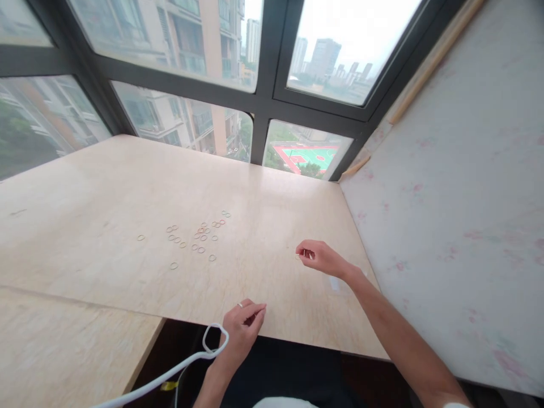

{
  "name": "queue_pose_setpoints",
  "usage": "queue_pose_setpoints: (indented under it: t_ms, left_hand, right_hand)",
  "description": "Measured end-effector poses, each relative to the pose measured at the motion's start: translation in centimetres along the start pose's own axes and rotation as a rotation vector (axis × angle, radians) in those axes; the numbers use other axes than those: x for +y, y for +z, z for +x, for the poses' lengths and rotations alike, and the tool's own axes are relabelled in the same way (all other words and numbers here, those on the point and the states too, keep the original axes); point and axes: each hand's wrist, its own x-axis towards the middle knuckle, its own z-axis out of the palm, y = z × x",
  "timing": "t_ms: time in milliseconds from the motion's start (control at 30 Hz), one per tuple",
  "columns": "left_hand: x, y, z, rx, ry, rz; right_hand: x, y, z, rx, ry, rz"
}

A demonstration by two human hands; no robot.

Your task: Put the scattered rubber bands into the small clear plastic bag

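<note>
My right hand (pixel 321 258) is over the right part of the table, its fingers curled into a pinch. A small, pale, thin rubber band (pixel 297 256) shows at its fingertips. Lower down, at the table's front edge, my left hand (pixel 242 328) has thumb and forefinger pressed together; anything between them is too small to make out. It wears a ring on one finger. Left of both hands, several thin rubber bands (pixel 202 250) lie loosely scattered, some overlapping in a cluster. Most look pale, with a few greenish, red or orange. One band (pixel 141 238) lies apart at the left.
The pale wood-patterned table (pixel 272 215) reaches back to dark-framed windows (pixel 263 102). A floral wall (pixel 442 198) bounds the right side. A clear plastic piece with a white label (pixel 335 284) lies by my right forearm. A white cord (pixel 170 374) loops near my left wrist.
</note>
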Motion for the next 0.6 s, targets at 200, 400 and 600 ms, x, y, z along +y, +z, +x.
queue_pose_setpoints:
  t_ms: [200,400,600]
  left_hand:
    - [-0.4,-0.1,0.0,-0.012,-0.136,-0.052]
    - [-1.1,0.2,0.6,0.012,-0.166,-0.029]
    - [-0.4,0.2,1.2,0.023,-0.061,0.106]
  right_hand:
    - [3.1,-2.6,-6.8,0.101,0.215,0.015]
    - [4.9,-1.5,-9.6,0.093,0.285,0.052]
    - [5.1,-0.1,-9.8,0.258,0.293,0.199]
